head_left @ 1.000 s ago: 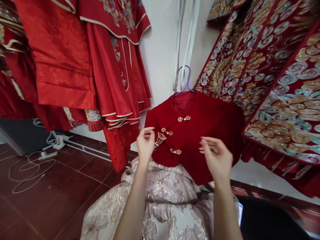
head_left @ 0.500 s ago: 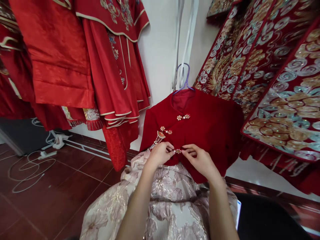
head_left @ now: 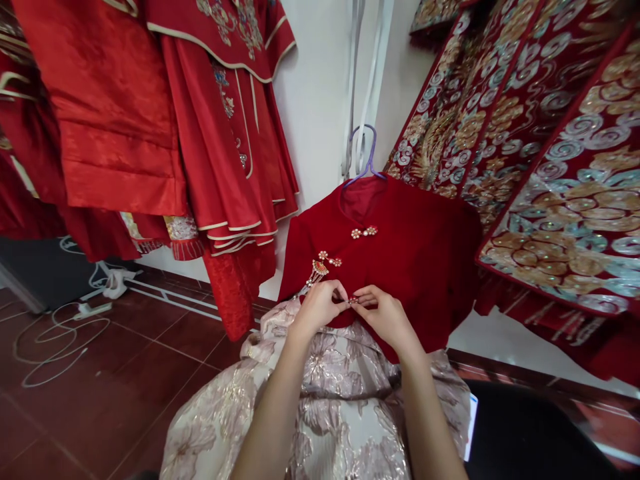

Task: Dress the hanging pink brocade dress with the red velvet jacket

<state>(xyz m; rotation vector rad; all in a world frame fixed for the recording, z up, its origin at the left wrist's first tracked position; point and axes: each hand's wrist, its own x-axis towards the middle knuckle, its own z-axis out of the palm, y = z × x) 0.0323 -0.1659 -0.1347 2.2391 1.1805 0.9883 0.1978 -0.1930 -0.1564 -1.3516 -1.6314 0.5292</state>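
A dark red velvet jacket [head_left: 415,253] hangs in front of me on a purple hanger [head_left: 369,157]. My left hand [head_left: 323,307] and my right hand [head_left: 383,312] meet at its lower front edge. Both pinch a small beaded flower clasp [head_left: 353,300], mostly covered by the fingertips. Higher on the front, a similar clasp [head_left: 364,232] joins the two sides near the collar. Left of the opening sits a fan-shaped brooch [head_left: 320,268] with bead strands, just above my left hand. Beneath the jacket spreads a pale floral brocade skirt [head_left: 345,427].
Red garments [head_left: 120,120] with cream trim hang at the left. Heavily embroidered red and gold garments [head_left: 565,187] hang at the right. White cables [head_left: 60,340] lie on the red tiled floor. A black seat [head_left: 530,433] stands at the lower right.
My right hand has moved left, closing in on my left hand, and its fingers now pinch the flower clasp. The view has shifted slightly.
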